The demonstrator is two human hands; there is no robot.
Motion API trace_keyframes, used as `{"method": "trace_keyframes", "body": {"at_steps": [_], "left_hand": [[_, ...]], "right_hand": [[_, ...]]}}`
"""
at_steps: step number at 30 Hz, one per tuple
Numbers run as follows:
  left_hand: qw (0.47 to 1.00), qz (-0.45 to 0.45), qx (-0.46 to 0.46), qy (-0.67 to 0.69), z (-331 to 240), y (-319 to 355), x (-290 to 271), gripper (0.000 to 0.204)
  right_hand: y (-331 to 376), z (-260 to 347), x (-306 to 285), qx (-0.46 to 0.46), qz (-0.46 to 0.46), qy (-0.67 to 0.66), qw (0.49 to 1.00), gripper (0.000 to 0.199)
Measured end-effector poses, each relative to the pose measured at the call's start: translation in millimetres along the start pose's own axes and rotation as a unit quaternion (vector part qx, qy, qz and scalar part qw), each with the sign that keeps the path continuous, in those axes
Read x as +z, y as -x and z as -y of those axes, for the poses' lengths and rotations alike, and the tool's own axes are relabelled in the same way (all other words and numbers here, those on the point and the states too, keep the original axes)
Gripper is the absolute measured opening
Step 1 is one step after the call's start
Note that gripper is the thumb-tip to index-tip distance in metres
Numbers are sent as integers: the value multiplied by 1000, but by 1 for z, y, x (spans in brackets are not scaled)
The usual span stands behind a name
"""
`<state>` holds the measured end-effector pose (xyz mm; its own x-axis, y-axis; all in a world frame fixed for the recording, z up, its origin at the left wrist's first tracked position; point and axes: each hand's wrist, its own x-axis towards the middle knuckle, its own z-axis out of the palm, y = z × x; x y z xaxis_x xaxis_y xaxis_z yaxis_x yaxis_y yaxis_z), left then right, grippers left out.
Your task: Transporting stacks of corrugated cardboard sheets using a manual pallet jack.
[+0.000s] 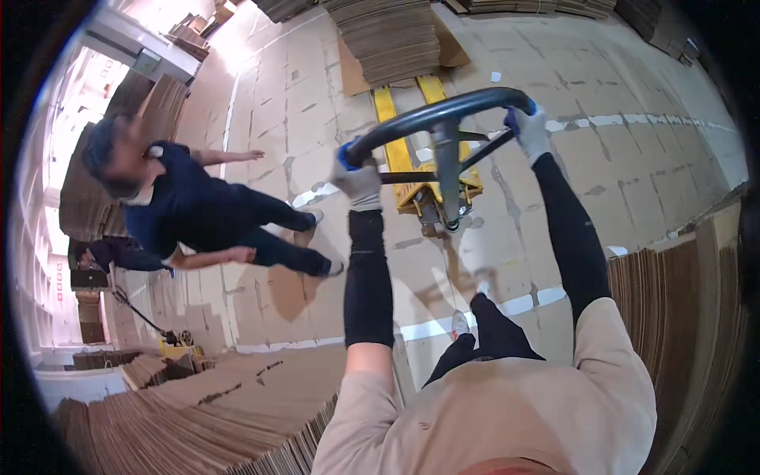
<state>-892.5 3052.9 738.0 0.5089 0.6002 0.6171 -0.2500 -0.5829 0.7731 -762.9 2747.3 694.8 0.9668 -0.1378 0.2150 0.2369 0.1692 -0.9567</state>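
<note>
Pallet jack (413, 192) in yellow metal, its one black curved handle (439, 112) clamped in two gloved hands.
Nearest, two cardboard stacks with ribbed, layered sides border the floor (317, 127): the left stack (226, 404) at its near left corner, the right stack (657, 293) along its right edge. Left hand (360, 184) and right hand (529, 133) are apart, each in a pale glove with blue on the fingers, wrapped around opposite ends of the smooth, rounded handle. One grey shaft (448, 170) slopes down to the jack's base. To the left stands one co-worker (198, 202), dark-clothed. Two long, straight forks (389, 123) reach the near edge of one tall cardboard pile (392, 43), corners of a flat brown sheet (351, 70) jutting out beneath.
</note>
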Motion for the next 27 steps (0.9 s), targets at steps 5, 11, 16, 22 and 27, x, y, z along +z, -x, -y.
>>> {"method": "trace_keyframes", "body": {"at_steps": [5,11,16,22,27], "left_hand": [[996,-9,61,-62,59,-83,44,16],[998,4,-39,45,96,-132,78,5],[996,28,-77,34,109,-177,112,5],[999,27,6,27,177,-236,172,9],[999,25,36,1,194,-281,222,6]], "right_hand": [[-57,-22,55,-7,-4,-3,1000,6],[-93,-43,88,-46,-10,89,995,19],[-137,-48,113,-80,-19,119,990,17],[-218,-83,139,-63,-5,73,995,13],[-280,-93,163,16,-27,36,999,13]]}}
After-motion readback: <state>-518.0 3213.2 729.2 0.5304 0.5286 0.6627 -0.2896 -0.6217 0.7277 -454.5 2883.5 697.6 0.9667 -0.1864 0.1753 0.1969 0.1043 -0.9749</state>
